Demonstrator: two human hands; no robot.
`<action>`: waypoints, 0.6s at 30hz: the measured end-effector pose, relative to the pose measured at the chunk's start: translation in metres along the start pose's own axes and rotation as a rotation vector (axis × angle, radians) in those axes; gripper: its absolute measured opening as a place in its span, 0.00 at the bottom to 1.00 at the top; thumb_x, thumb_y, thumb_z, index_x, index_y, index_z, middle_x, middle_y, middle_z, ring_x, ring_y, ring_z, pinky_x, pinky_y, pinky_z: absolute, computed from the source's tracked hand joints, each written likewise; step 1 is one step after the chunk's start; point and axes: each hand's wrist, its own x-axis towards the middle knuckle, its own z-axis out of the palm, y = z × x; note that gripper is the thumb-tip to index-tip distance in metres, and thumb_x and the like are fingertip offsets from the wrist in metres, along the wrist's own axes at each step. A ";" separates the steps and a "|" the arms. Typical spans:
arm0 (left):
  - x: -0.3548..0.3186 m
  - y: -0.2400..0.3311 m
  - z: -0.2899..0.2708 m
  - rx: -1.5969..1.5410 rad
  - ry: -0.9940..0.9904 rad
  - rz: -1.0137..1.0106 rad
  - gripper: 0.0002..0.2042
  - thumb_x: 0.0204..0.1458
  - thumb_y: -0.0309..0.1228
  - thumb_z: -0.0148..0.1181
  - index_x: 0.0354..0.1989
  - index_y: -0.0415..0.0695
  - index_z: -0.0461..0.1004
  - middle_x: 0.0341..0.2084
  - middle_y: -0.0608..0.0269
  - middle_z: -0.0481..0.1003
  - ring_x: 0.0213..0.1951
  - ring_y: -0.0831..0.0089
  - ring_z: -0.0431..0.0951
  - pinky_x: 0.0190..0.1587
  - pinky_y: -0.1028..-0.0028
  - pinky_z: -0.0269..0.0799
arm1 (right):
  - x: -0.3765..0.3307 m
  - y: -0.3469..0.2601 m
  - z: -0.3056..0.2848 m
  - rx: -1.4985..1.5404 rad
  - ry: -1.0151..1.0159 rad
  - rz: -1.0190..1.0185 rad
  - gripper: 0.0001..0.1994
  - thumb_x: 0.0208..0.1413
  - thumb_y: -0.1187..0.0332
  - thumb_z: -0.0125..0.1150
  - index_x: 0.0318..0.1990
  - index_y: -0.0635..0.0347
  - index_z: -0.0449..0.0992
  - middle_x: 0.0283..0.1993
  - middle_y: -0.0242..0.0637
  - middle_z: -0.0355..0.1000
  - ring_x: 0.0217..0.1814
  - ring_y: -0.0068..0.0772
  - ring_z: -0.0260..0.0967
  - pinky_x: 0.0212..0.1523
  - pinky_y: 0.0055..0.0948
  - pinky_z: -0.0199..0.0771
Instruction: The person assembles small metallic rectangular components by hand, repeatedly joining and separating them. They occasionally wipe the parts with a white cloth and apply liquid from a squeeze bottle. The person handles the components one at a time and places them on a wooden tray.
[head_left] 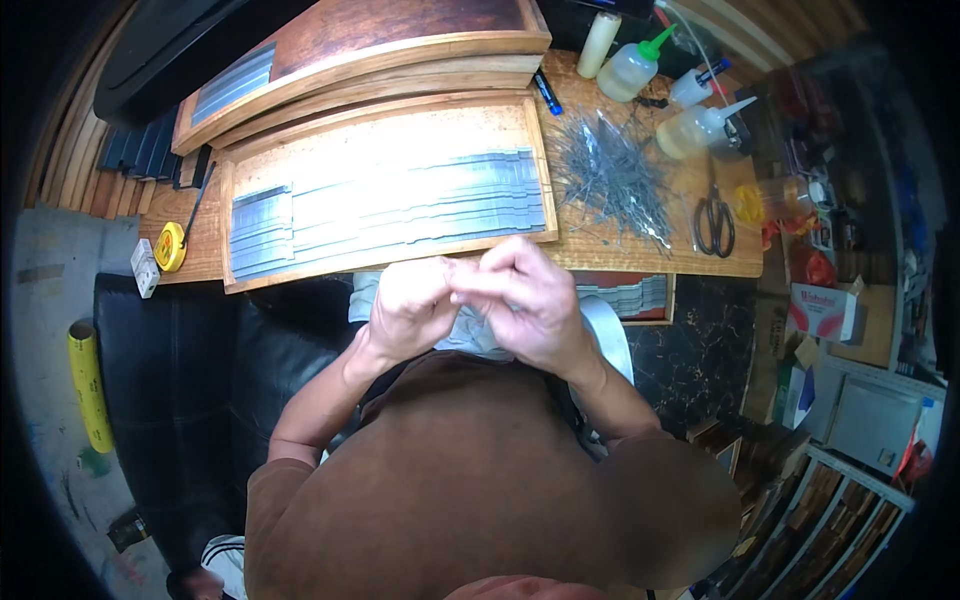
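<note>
Brown-sleeved shoulders are filling the bottom of the view, and from them both forearms are rising toward twelve o'clock to meet over the person's lap. Left hand [408, 305] and right hand [525, 300] are pressing together at the fingertips, fingers curled inward as if pinching something very small between them; whatever it is, I cannot make it out, so I cannot tell if either hand is truly clamped on anything. They are working just below the near edge of the wooden tray [385, 268], probably so that pieces are within easy reach.

That tray is holding rows of grey metal strips [400, 205], overlapped like shingles, seemingly to keep them sorted and flat. At one o'clock from the hands a loose heap of thin wires [610, 180] is spreading over the workbench [650, 255], close enough for the right hand to draw from. Beyond it, at two o'clock, scissors [714, 222] are lying flat, and squeeze bottles [700, 125] are standing or leaning toward the far edge, out of the way. A yellow tape measure [170, 246] is sitting at ten o'clock, well apart. A second wooden tray [360, 70] is lying behind the first.
</note>
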 end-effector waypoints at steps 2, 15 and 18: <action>-0.002 -0.008 0.003 -0.008 -0.014 -0.113 0.07 0.48 0.14 0.65 0.34 0.38 0.79 0.22 0.55 0.75 0.23 0.59 0.77 0.28 0.67 0.72 | 0.004 0.010 -0.002 -0.017 -0.038 0.069 0.12 0.50 0.81 0.73 0.44 0.61 0.87 0.37 0.36 0.75 0.41 0.34 0.75 0.41 0.31 0.76; -0.003 -0.013 0.003 -0.208 -0.086 -0.261 0.10 0.53 0.15 0.64 0.43 0.40 0.84 0.23 0.58 0.77 0.25 0.67 0.77 0.31 0.71 0.72 | 0.003 0.020 0.001 0.013 0.027 0.061 0.13 0.48 0.79 0.75 0.43 0.59 0.88 0.36 0.35 0.77 0.41 0.36 0.73 0.42 0.33 0.74; -0.002 -0.007 0.005 -0.278 -0.022 -0.267 0.11 0.54 0.16 0.66 0.45 0.40 0.84 0.27 0.60 0.81 0.28 0.73 0.79 0.33 0.74 0.74 | 0.017 -0.008 -0.007 -0.216 0.010 0.010 0.08 0.49 0.76 0.78 0.37 0.60 0.87 0.36 0.35 0.77 0.40 0.37 0.73 0.44 0.36 0.74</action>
